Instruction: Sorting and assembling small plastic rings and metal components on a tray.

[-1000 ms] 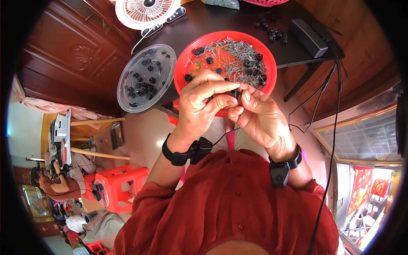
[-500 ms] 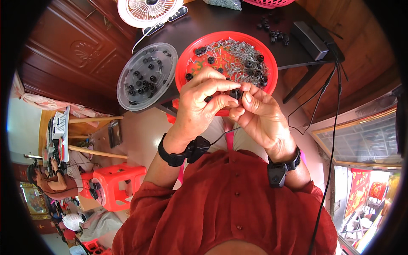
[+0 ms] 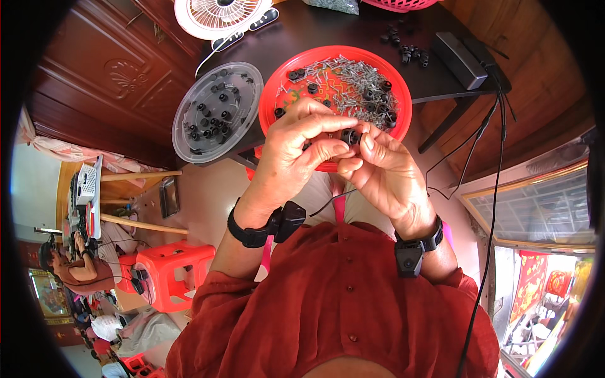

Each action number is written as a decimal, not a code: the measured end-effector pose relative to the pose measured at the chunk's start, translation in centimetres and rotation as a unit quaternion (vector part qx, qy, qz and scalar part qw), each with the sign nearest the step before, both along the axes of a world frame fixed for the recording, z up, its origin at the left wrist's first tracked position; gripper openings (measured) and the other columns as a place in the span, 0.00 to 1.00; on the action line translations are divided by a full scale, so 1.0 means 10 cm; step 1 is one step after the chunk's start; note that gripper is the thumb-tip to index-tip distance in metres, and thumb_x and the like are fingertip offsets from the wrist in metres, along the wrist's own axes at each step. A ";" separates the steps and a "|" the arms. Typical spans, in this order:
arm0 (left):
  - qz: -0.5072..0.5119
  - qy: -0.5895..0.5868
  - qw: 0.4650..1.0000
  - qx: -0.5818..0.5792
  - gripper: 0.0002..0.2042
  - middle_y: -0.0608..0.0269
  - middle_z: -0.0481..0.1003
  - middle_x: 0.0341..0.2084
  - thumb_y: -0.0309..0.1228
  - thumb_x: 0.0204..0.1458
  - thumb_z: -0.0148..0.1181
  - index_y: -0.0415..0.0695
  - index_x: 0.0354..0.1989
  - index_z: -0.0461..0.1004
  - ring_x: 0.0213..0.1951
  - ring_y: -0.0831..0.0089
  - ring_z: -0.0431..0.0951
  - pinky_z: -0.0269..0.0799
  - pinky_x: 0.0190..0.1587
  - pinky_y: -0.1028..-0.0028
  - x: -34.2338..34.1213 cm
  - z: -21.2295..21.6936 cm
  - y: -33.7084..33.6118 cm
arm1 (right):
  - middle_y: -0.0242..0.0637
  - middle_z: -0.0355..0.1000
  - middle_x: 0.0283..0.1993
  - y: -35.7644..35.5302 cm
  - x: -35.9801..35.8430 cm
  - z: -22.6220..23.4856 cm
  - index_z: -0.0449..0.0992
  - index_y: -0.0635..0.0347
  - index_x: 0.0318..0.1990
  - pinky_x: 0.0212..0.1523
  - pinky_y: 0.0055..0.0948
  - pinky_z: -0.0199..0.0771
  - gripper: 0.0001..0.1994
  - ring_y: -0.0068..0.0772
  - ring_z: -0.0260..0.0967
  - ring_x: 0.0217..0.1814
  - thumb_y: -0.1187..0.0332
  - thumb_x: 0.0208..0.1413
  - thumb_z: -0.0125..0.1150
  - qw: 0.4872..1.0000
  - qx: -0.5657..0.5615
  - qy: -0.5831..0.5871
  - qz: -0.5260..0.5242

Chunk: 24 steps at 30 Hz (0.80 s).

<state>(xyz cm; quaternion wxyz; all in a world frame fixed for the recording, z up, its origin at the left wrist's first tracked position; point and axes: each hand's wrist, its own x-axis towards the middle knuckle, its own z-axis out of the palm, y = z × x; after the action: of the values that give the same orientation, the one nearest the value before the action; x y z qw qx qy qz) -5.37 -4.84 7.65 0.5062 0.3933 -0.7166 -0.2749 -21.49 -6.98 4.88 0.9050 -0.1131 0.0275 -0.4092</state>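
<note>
A small round black plastic fitting (image 3: 350, 136) is held between both hands, above the near edge of a red round tray (image 3: 268, 94). My left hand (image 3: 296, 142) is closed, its index finger and thumb reaching the fitting from the left. My right hand (image 3: 394, 173) pinches the fitting's right side between thumb and fingertips. Behind the hands the tray holds a heap of thin silvery screws (image 3: 362, 82) and several black fittings, among them one black fitting (image 3: 312, 88). My fingers partly cover the held piece, so its inside cannot be seen.
Left of the tray stands a clear plastic lid-like dish (image 3: 189, 148) with several black parts. A white fan (image 3: 220, 16), loose black pieces (image 3: 413, 55) and a dark oblong box (image 3: 459, 60) are on the dark table (image 3: 283, 38). Black cables (image 3: 495, 189) hang right. Another person (image 3: 82, 271) sits far left.
Both hands stay at nearly the same place with the fitting. My right thumb and fingers have shifted slightly, and the fitting shows a little more between the hands.
</note>
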 end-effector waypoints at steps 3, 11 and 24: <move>0.016 -0.060 0.998 -0.025 0.13 0.64 0.67 0.31 0.19 0.42 0.61 0.38 0.40 0.75 0.32 0.77 0.69 0.67 0.34 0.81 0.01 0.03 0.00 | 0.36 0.69 0.35 0.00 0.00 -0.01 0.69 0.64 0.38 0.40 0.26 0.68 0.05 0.29 0.67 0.38 0.77 0.54 0.54 1.000 -0.010 0.000 0.009; 0.053 -0.082 0.993 -0.063 0.12 0.63 0.68 0.28 0.17 0.37 0.63 0.39 0.34 0.76 0.27 0.77 0.69 0.66 0.28 0.79 -0.05 0.11 0.03 | 0.34 0.68 0.34 0.03 0.01 -0.01 0.70 0.62 0.36 0.36 0.24 0.65 0.03 0.27 0.65 0.36 0.77 0.53 0.55 0.999 -0.019 0.037 -0.010; 0.070 -0.088 0.990 -0.084 0.12 0.64 0.68 0.24 0.15 0.33 0.64 0.40 0.30 0.75 0.23 0.76 0.69 0.66 0.24 0.78 -0.09 0.10 0.04 | 0.31 0.68 0.31 0.06 0.01 0.00 0.70 0.60 0.34 0.32 0.21 0.61 0.02 0.23 0.62 0.33 0.77 0.53 0.55 0.999 -0.004 0.037 -0.007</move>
<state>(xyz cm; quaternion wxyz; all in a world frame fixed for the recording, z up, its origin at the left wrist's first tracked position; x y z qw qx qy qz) -6.27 -4.49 8.69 0.4907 0.4210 -0.7496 -0.1417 -21.44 -6.35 4.84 0.9002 -0.1311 0.0601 -0.4109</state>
